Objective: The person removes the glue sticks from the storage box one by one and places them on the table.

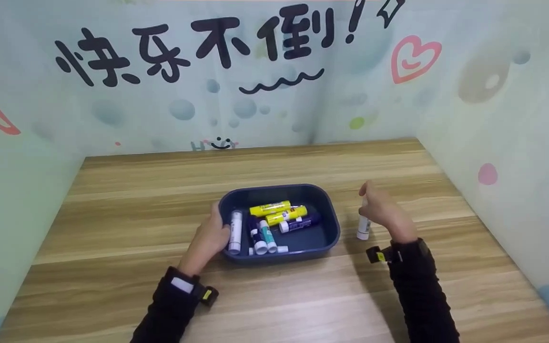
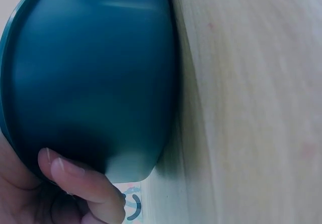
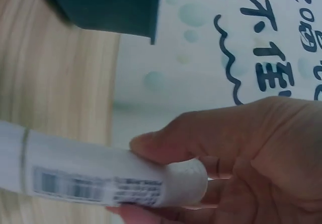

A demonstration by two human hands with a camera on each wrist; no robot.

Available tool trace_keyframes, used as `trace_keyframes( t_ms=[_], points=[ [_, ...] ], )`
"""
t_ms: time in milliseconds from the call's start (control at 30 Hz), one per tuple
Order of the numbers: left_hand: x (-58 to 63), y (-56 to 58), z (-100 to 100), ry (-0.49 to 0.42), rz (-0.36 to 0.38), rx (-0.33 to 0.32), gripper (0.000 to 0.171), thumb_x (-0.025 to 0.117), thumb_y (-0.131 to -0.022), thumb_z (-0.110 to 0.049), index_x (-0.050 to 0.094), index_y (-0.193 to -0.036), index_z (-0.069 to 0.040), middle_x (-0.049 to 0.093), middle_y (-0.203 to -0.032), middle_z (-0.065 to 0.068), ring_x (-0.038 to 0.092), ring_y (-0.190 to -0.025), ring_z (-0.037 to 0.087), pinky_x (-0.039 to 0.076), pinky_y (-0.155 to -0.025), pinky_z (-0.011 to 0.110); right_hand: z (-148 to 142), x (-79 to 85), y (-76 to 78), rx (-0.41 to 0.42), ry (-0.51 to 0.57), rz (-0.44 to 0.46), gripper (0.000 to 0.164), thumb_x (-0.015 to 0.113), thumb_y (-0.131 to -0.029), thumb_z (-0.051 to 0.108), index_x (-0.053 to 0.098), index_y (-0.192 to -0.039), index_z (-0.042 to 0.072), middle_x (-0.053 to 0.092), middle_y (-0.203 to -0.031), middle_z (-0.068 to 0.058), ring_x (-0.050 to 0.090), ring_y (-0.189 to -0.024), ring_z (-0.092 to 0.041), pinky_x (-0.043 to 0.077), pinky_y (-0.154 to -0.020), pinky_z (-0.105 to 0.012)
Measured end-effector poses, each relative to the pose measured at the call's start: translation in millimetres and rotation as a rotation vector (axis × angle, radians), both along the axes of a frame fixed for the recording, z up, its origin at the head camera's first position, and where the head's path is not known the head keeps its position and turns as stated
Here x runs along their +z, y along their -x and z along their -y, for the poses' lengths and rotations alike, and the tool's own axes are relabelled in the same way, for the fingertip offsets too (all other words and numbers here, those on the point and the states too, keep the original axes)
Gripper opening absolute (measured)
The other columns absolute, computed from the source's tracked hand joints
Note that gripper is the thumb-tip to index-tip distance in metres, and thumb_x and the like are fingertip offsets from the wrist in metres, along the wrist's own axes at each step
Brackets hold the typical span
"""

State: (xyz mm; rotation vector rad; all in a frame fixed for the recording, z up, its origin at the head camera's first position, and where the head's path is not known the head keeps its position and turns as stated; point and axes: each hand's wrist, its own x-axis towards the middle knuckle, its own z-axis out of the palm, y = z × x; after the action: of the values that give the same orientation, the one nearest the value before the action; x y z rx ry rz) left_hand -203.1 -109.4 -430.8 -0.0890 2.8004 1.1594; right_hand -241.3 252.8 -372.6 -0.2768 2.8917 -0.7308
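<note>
A dark blue plastic bin (image 1: 323,238) stands on the table, with several glue sticks inside. My left hand (image 1: 211,234) grips its left side, the fingers (image 2: 75,176) curled against the outer wall in the left wrist view. To the right of the bin, my right hand (image 1: 385,213) pinches a white glue stick (image 1: 363,227) near its upper end between thumb and fingers. The stick is held roughly upright, its lower end close over the tabletop. Printed text and a barcode show on the white glue stick (image 3: 95,171) in the right wrist view.
Inside the bin lie yellow glue sticks (image 1: 269,208), a large white one (image 1: 235,232) leaning at the left wall, a teal one (image 1: 268,237) and dark purple ones (image 1: 298,224). The wood-grain table (image 1: 150,190) is bordered by printed cloth walls (image 1: 150,114) at the back and sides.
</note>
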Motion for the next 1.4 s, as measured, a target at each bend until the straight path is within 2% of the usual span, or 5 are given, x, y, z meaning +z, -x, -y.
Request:
trace_keyframes(
  t_ms=[200, 400, 833, 1167, 1400],
  points=[
    [0.7, 0.7, 0, 0.007, 0.007, 0.0, 0.063, 0.046, -0.089, -0.01, 0.016, -0.144, -0.001, 0.056, -0.115, 0.031, 0.058, -0.09, 0.035, 0.049, -0.077, 0.048, 3, -23.2, 14.8, -0.026, -0.01, -0.057, 0.038, 0.058, -0.076, -0.001, 0.043, -0.11, -0.011, 0.057, -0.093, -0.029, 0.055, -0.084, -0.036, 0.047, -0.076, -0.046],
    [2.5, -0.1, 0, 0.018, -0.016, -0.005, 0.061, 0.046, -0.088, -0.009, 0.018, -0.142, 0.0, 0.056, -0.114, 0.033, 0.058, -0.089, 0.036, 0.048, -0.076, 0.049, 1, -42.0, 24.5, -0.06, 0.005, 0.019, 0.036, 0.056, -0.081, 0.007, 0.049, -0.11, -0.013, 0.058, -0.102, -0.029, 0.056, -0.087, -0.033, 0.049, -0.077, -0.043],
    [1.2, 1.1, -1, 0.031, -0.01, -0.005, 0.062, 0.047, -0.088, -0.01, 0.018, -0.142, 0.001, 0.057, -0.11, 0.033, 0.059, -0.086, 0.036, 0.049, -0.074, 0.05, -1, -35.4, 21.5, -0.087, 0.043, 0.088, 0.051, 0.057, -0.085, 0.014, 0.039, -0.126, -0.011, 0.054, -0.112, -0.033, 0.056, -0.098, -0.037, 0.047, -0.085, -0.047],
    [1.5, 1.0, -1, 0.003, 0.005, 0.001, 0.061, 0.046, -0.089, -0.01, 0.017, -0.143, -0.002, 0.055, -0.115, 0.033, 0.058, -0.092, 0.037, 0.048, -0.079, 0.051, 18, -11.7, 7.3, -0.019, 0.038, -0.167, 0.046, 0.063, -0.085, 0.011, 0.045, -0.121, -0.01, 0.048, -0.12, -0.034, 0.048, -0.111, -0.046, 0.04, -0.094, -0.054],
    [1.8, 0.5, -1, 0.016, -0.005, -0.001, 0.061, 0.046, -0.089, -0.011, 0.018, -0.142, -0.001, 0.057, -0.112, 0.033, 0.059, -0.087, 0.036, 0.048, -0.075, 0.049, 50, -4.7, -7.9, 0.166, 0.151, -0.312, 0.038, 0.065, -0.084, 0.006, 0.052, -0.117, -0.005, 0.053, -0.116, -0.024, 0.053, -0.106, -0.038, 0.045, -0.091, -0.048]
  ],
)
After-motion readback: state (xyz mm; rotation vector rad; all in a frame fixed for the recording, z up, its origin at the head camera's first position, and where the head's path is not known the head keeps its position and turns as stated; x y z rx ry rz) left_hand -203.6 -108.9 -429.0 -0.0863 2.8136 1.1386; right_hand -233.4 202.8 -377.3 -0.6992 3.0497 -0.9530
